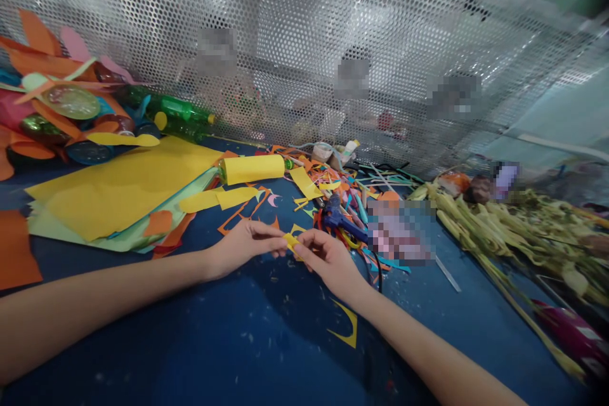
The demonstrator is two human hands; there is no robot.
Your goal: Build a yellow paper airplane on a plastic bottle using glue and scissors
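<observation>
In the middle of the head view, a small folded-looking piece of yellow paper [291, 242] is pinched between the thumb and fingers of my right hand [328, 260]. From the other side, my left hand [247, 246] has its fingertips closed at the paper's left edge. Just beyond my right hand lies a blue glue gun [340, 219] among coloured paper scraps. Behind my hands a green bottle wrapped in yellow paper [254, 169] lies on its side. A curved yellow paper offcut [349, 327] rests on the blue table [228, 342] below my right wrist.
Yellow and pale green sheets [124, 184] lie at the left. Bottles with coloured paper petals [71, 101] are heaped behind them. Dried husks [490, 222] spread along the right. A perforated metal screen [295, 32] borders the back, with people dimly visible through it.
</observation>
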